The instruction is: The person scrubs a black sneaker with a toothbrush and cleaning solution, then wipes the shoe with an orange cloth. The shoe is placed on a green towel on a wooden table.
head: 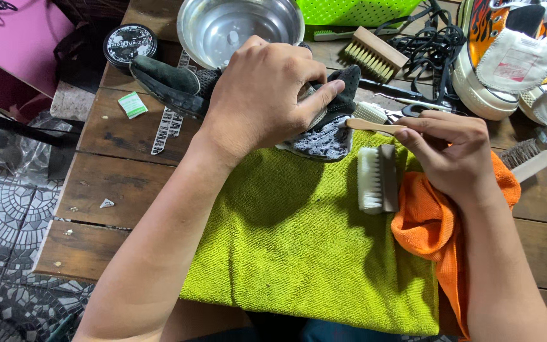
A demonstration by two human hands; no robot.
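Centre of the frame: my left hand [261, 95] is closed over a dark grey suede shoe with a speckled sole [324, 130], pressing it onto the far edge of the lime-green microfibre towel [305, 247] that covers the brown wooden slat table [109, 183]. To the right, my right hand [451, 149] pinches the pale wooden handle of a small brush [371, 125] between thumb and fingers, its bristled head touching the shoe's side. A white-bristled block brush [375, 179] lies just below on the towel, beside a crumpled orange cloth [428, 225]. Upper middle: a round steel bowl [238, 28]; upper left, a round black tin [130, 43]; upper right, a flame-patterned white-soled sneaker [508, 57].

Risks, in my judgement: the shoe sits near the bowl, so a hard stroke could push it against the rim; the thin handle, held only at its end, could twist out of the pinch; the towel may creep under pressure.
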